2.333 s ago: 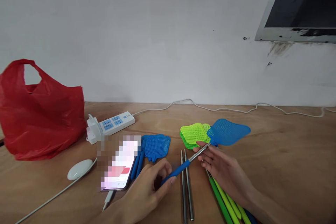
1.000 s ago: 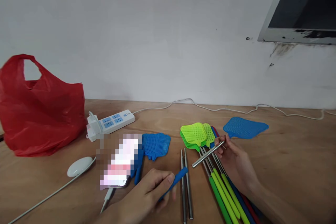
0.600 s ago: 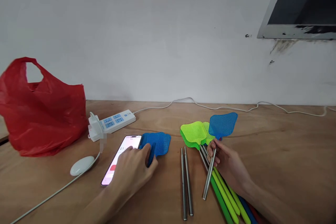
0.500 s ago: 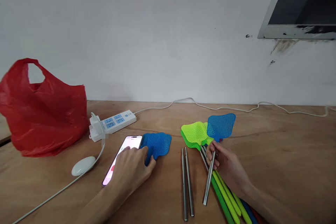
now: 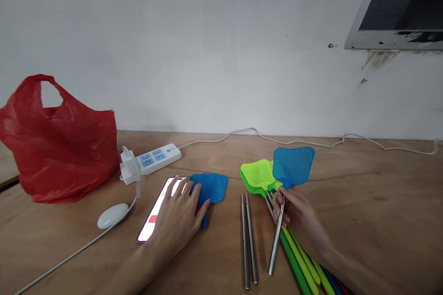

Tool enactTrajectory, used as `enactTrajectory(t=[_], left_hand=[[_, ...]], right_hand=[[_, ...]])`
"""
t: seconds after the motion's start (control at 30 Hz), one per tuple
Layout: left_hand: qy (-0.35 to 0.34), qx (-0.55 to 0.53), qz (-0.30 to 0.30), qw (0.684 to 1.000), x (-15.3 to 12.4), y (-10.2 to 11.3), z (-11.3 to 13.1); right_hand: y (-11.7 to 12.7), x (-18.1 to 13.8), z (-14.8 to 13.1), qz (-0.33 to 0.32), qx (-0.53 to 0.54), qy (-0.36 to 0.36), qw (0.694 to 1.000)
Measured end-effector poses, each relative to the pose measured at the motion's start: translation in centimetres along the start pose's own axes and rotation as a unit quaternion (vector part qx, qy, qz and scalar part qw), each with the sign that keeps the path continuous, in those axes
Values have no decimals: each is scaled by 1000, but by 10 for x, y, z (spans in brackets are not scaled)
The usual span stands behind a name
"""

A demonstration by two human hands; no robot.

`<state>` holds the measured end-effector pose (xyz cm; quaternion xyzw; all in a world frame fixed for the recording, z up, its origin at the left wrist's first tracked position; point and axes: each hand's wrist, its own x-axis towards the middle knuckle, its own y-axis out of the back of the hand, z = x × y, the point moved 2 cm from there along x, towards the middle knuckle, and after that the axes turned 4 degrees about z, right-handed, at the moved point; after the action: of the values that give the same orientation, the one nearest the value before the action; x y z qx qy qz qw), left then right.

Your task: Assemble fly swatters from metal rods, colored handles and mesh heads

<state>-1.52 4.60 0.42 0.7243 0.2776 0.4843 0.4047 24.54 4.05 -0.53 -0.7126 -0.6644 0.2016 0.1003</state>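
Note:
My right hand (image 5: pixel 292 209) pinches a fly swatter where its blue mesh head (image 5: pixel 294 166) meets a bare metal rod (image 5: pixel 277 244). Under that hand lie fly swatters with yellow-green heads (image 5: pixel 258 175) and green and yellow handles (image 5: pixel 299 260). Fingers spread, my left hand (image 5: pixel 182 212) rests over a lit phone (image 5: pixel 152 216), its thumb beside some loose blue swatter heads (image 5: pixel 212 188). Two metal rods (image 5: pixel 249 239) lie side by side between my hands. Blue and red handle ends are partly covered by my right forearm.
A red plastic bag (image 5: pixel 65 147) stands at the left. Near it are a white power strip (image 5: pixel 152 161) and a white oval device (image 5: pixel 112 215) with a cable. A thin white cord (image 5: pixel 294 142) runs along the wall side of the wooden table (image 5: pixel 380 221).
My left hand has lifted off the blue heads and its fingers have spread over the phone. My right hand keeps its grip on the blue fly swatter. The view has shifted slightly.

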Motion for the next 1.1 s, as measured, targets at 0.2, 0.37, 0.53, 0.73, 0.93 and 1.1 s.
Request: enactTrajectory(t=[0.2, 0.37, 0.53, 0.73, 0.93, 1.1], left_hand=[[3, -9, -27, 1000, 4, 10, 1], [2, -26, -17, 1000, 4, 11, 1], [2, -19, -25, 1000, 3, 8, 1], [-5, -10, -52, 999, 2, 9, -1], [-2, -26, -53, 998, 2, 8, 0], [-23, -113, -15, 993, 0, 11, 8]], right_hand=[[-2, -3, 0, -12, 4, 3, 1000], [0, -1, 3, -23, -1, 9, 1000], [2, 1, 5, -30, 3, 10, 1000], [2, 0, 5, -29, -3, 12, 999], [3, 1, 10, -19, -10, 11, 1000], [1, 0, 9, -17, 1, 0, 1000]])
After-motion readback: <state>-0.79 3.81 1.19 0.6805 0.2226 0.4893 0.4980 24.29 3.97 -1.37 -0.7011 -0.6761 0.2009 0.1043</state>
